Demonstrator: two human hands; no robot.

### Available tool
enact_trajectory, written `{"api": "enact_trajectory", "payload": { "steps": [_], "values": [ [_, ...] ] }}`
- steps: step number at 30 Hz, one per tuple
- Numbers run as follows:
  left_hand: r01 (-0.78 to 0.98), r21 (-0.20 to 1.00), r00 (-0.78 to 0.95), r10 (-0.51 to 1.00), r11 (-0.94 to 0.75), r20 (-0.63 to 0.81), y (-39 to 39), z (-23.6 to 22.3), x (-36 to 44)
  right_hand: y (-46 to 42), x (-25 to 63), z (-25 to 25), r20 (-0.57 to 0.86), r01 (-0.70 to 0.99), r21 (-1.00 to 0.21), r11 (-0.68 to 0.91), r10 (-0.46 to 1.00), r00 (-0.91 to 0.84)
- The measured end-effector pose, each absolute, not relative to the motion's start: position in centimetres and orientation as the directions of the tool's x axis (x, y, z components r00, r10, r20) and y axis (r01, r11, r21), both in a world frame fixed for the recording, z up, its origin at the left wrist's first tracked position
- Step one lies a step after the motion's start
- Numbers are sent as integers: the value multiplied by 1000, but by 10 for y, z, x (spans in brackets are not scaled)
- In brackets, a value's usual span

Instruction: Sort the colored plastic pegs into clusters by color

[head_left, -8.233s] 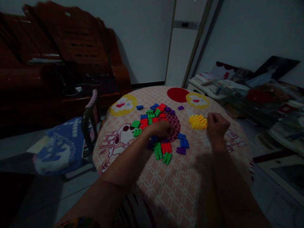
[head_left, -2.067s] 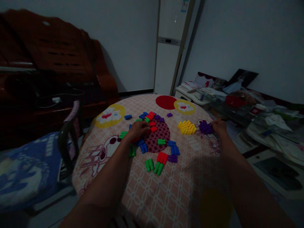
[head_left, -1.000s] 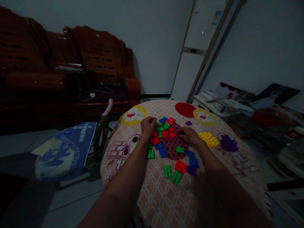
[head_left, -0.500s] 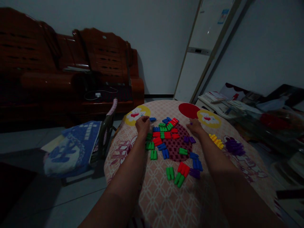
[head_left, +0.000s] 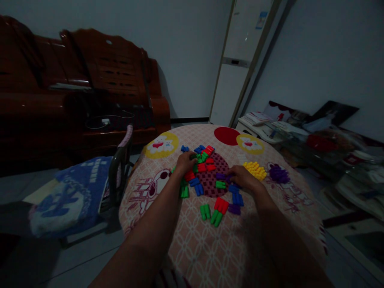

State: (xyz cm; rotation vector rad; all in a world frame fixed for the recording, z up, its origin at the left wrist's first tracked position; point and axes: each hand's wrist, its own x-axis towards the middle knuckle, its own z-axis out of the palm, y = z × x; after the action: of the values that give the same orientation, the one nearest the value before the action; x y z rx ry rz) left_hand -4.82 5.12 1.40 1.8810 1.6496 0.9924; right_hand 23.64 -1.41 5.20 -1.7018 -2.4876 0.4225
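Note:
A heap of small plastic blocks in red, green and blue [head_left: 201, 165] lies mid-table on a round table with a pink cartoon cloth [head_left: 210, 248]. My left hand [head_left: 185, 162] rests curled on the heap's left side, and what its fingers hold is hidden. My right hand [head_left: 243, 179] lies to the right of the heap, its fingertips pinched on purple blocks [head_left: 221, 176]. Nearer me lie loose red blocks [head_left: 221, 205], green blocks [head_left: 205, 211] and blue blocks [head_left: 238, 198]. A sorted yellow pile [head_left: 255, 169] and a purple pile [head_left: 278, 174] sit to the right.
A chair [head_left: 118, 168] with a blue cloth [head_left: 66, 196] stands against the table's left edge. A dark wooden sofa [head_left: 75, 96] fills the back left. A white standing unit [head_left: 235, 68] is behind the table. Cluttered low surfaces [head_left: 315, 140] line the right side.
My right hand has come back from the table's far side to the purple blocks beside the heap. My left hand has drawn in from the far left blue piece onto the heap.

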Motion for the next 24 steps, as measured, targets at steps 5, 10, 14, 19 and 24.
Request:
{"api": "enact_trajectory", "payload": {
  "steps": [5,10,14,19,24],
  "values": [
    [656,712,129,967,-249,220,47,16,-34,-31,237,60,-41,867,-402,294,940,-339],
    [680,687,132,964,-257,229,49,15,-35,-31,255,82,127,719,-651,245,968,-215],
    [712,652,141,963,-259,229,51,13,-38,-29,306,100,294,542,-827,150,937,189],
    [741,620,133,961,-258,242,55,11,-39,-44,402,92,488,661,-733,-160,552,675],
    [750,614,119,963,-246,240,55,12,-39,-61,446,52,380,714,-392,-580,605,700]
  ]
}}
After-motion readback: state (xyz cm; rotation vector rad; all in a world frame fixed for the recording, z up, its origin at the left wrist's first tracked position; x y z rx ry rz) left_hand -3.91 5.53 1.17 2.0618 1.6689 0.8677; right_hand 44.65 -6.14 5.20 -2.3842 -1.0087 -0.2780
